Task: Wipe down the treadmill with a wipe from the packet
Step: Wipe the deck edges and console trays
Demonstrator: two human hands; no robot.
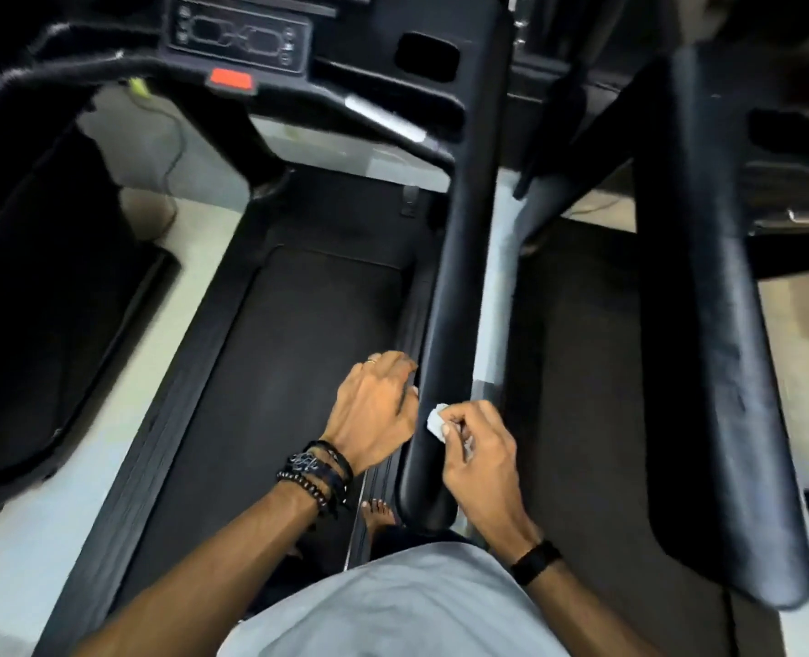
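Standing on the treadmill [269,353] belt. Right hand [480,448] pinching a small crumpled wipe [437,421] against the right handrail [459,286] near its rear end. Left hand [374,410] just beside, fingers loosely curled, touching the rail's inner side.

Right hand [476,448] pinching wipe [436,421] on handrail [459,286] — left hand [374,410] beside
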